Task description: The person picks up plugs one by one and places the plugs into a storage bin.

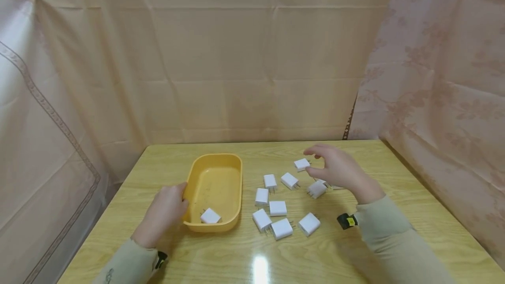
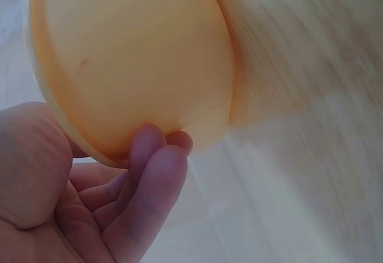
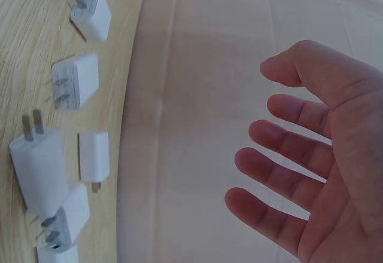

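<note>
My left hand (image 1: pixel 165 211) grips the near-left side of a yellow plastic tray (image 1: pixel 241 187); in the left wrist view its fingers (image 2: pixel 157 176) are bent over the tray's rim. One white charger plug (image 1: pixel 211 216) lies inside, at the near end. On the right, my right hand (image 1: pixel 340 168) hovers over the table, thumb and fingers spread and holding nothing. Closest to its fingertips is a white charger (image 1: pixel 301 164) at the back of the group. Another charger (image 1: pixel 317 189) lies just below the hand, partly overlapping others that the hand half hides.
Several more white chargers (image 1: pixel 278 208) with metal prongs lie scattered between the tray and my right hand. The wooden table (image 1: pixel 221 257) ends at a beige curtain (image 1: pixel 252 78) behind. Patterned cloth (image 1: pixel 446 78) hangs along the right side.
</note>
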Tool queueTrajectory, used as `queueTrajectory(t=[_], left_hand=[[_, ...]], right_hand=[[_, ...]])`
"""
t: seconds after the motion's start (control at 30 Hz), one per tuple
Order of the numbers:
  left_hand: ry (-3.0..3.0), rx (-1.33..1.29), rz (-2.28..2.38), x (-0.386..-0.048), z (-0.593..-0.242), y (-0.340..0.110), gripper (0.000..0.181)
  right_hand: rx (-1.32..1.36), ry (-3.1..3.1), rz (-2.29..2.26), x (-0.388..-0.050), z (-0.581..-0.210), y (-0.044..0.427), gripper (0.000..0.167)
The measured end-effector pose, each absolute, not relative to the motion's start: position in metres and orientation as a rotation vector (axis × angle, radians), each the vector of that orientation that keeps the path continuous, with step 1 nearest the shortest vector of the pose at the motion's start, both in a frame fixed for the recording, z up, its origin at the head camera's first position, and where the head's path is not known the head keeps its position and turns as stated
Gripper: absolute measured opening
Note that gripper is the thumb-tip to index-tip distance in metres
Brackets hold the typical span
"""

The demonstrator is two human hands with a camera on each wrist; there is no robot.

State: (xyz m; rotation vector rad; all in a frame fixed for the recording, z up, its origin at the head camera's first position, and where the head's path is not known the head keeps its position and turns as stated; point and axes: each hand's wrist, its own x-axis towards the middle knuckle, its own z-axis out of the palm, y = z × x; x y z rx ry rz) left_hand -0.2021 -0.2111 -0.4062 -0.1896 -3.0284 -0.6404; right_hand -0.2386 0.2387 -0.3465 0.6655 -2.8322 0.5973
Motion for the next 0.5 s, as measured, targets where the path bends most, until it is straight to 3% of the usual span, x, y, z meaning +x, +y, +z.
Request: queueTrajectory(t=[0.5], left_hand=[[-3.04,-0.228,-0.614,-0.202,-0.405,-0.21,0.045]], right_hand=[[0.571,-2.872,0.617,-0.233,-0.353,0.268,0.049]])
